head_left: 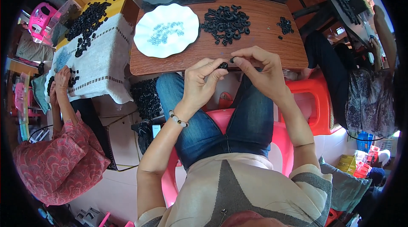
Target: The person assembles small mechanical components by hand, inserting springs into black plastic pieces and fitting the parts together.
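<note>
Over the blue-jeaned lap, the left hand and right hand pinch one small black ring between fingertips, just before the wooden table. It looks like fitting a piece into it; next calls for a firm, aligned press.

Single head-worn fisheye view, looking steeply down, close over lap and wooden table

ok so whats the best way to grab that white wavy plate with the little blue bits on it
Grip the white plate at its scalloped rim, at the near edge facing the person, coming in from the table's front edge. The blue bits sit loose in the middle, so it probably needs lifting level, thumb on the rim. The black ring pile crowds its right side.
</note>
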The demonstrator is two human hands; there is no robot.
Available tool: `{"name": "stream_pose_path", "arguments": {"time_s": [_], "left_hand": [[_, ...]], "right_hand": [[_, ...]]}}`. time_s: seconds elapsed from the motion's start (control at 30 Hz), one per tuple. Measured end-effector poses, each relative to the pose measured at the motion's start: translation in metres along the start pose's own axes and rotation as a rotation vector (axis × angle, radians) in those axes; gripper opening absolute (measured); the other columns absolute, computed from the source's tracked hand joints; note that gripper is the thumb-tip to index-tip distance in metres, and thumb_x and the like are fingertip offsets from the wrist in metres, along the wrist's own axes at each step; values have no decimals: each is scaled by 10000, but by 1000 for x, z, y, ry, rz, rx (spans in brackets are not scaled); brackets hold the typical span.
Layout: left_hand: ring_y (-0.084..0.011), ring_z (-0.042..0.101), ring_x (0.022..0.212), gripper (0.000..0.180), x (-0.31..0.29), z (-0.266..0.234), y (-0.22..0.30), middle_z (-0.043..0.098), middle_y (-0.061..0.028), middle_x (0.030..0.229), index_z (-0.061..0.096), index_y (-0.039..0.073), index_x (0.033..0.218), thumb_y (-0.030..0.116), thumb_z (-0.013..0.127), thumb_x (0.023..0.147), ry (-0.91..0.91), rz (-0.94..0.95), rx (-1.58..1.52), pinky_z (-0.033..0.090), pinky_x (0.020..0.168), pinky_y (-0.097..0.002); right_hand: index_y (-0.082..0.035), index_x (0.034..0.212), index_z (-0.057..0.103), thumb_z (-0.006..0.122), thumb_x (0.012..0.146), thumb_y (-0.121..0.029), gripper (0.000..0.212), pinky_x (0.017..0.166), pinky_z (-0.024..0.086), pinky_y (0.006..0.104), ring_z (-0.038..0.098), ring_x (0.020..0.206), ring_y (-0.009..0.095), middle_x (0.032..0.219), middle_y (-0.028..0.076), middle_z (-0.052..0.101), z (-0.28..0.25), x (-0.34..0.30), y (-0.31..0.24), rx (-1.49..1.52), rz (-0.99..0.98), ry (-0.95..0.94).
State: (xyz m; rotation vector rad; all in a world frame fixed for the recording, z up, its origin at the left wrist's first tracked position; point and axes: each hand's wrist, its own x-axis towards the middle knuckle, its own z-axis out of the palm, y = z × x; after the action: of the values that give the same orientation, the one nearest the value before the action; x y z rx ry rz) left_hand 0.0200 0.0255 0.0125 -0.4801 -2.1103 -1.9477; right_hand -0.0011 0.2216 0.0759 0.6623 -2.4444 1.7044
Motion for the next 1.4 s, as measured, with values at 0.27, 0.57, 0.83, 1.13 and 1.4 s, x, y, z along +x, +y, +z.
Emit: {"name": "stream_pose_path", "arguments": {"time_s": [0.27, 0.57, 0.83, 1.13, 1.4], "left_hand": [[-114, 667, 758, 253, 1, -2, 2, 707, -76, 894, 754, 6, 1167, 21, 731, 915, 21, 116, 139, 534, 682, -241], [-263, 718, 848, 296, 1, -4, 5, 732, -142, 964, 741, 4, 1139, -10, 762, 844, 19, 234, 293, 565, 712, -328], [-303, 707, 845, 337, -2, -5, 6, 681, -165, 971, 702, -32, 1158, -102, 696, 828, -37, 325, 357, 588, 723, -379], [-332, 673, 914, 428, -7, -2, 21, 634, -155, 966, 674, -54, 1162, -127, 682, 741, -142, 437, 543, 577, 769, -403], [-328, 684, 903, 400, -5, 2, 23, 655, -152, 951, 691, -43, 1142, -113, 722, 749, -124, 374, 419, 580, 756, -393]], "right_hand": [[32, 1045, 732, 720, 952, -55, 128, 663, 507, 195, 634, 772, 31, 908, 12, 729, 5, -4, 5, 281, 219, -89], [22, 986, 734, 734, 930, -63, 102, 627, 484, 213, 606, 730, 33, 832, 14, 711, 9, -8, 8, 51, 211, -72], [21, 943, 721, 733, 935, -56, 78, 656, 493, 210, 609, 772, 32, 849, -8, 696, 7, -10, -3, -73, 212, -127], [11, 913, 694, 721, 944, -33, 61, 659, 461, 188, 572, 791, 6, 851, -7, 690, -8, -12, -9, 7, 353, -260], [3, 1031, 677, 767, 946, -150, 197, 710, 516, 219, 635, 798, 61, 892, 21, 710, -22, -8, 13, 450, 352, -350]]}}
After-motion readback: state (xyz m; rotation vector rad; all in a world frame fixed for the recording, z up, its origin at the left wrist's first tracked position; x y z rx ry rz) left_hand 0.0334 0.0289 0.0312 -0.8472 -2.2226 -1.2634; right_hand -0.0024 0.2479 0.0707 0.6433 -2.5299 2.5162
